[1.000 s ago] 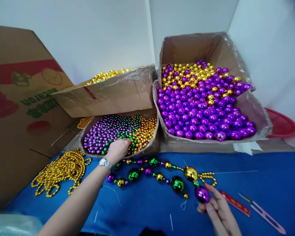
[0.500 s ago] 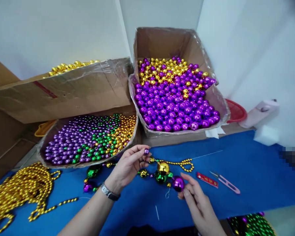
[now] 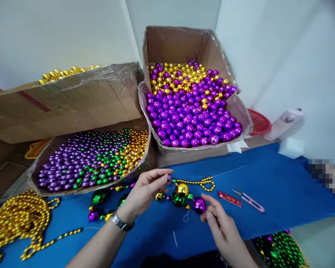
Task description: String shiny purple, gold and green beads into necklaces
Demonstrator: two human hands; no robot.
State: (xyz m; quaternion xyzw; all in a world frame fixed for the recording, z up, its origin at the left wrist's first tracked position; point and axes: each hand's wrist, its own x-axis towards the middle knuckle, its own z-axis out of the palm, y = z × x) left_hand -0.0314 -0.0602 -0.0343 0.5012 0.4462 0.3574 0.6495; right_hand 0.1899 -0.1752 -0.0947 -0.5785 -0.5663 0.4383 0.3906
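I am looking down at a blue table (image 3: 268, 178). My left hand (image 3: 145, 191) is pinching a small purple bead (image 3: 169, 178), and my right hand (image 3: 222, 230) is holding a large purple ball (image 3: 198, 205) on a bead strand (image 3: 181, 190). Boxes of beads (image 3: 192, 108) are sitting behind.

A small purple bead (image 3: 169, 178) pinched above a half-strung garland (image 3: 181, 193), whose large purple ball (image 3: 198, 205) leads.

A tray of small beads (image 3: 92, 160) sits left of the big box of balls (image 3: 190, 108), a third box (image 3: 64, 100) propped above it. Before them lies the bead strand (image 3: 181, 191), with snips (image 3: 248, 200) to its right and what seems a chain heap (image 3: 16, 219) far left.
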